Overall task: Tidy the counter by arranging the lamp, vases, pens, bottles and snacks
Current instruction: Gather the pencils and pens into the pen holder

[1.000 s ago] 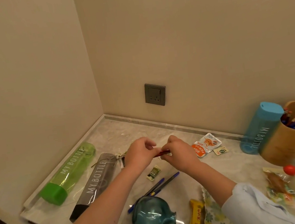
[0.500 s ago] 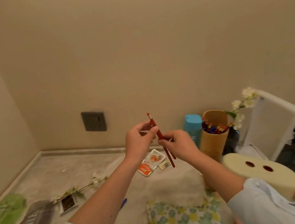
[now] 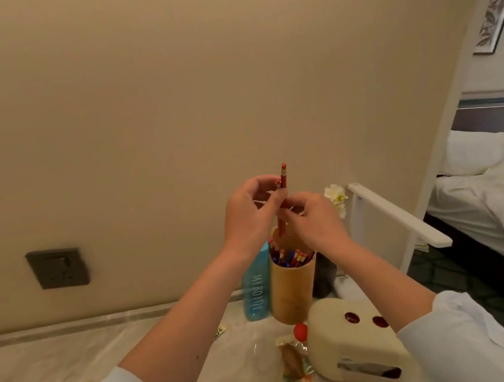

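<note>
Red pencil point(image 3: 283, 180) held upright in both my hands, over the wooden pen cup point(image 3: 292, 292) at the back of the table point(image 3: 73, 355).

My left hand point(image 3: 249, 214) pinches the shaft near the eraser end and my right hand point(image 3: 312, 218) pinches it lower down, with the lower end at the cup's mouth. The pencil looks light, stiff and thin, and it could roll between fingertips. A pinch at mid-shaft seems the surest hold, and I judge it needs guiding rather than force. The cup is crowded with red and blue pens, which may block the tip. A blue bottle point(image 3: 256, 290) stands just beside the cup on the left. A dark vase point(image 3: 324, 274) with white flowers stands just behind on the right. The cream lamp point(image 3: 352, 338) sits in front of the cup, with a snack packet point(image 3: 292, 363) beside it.
</note>
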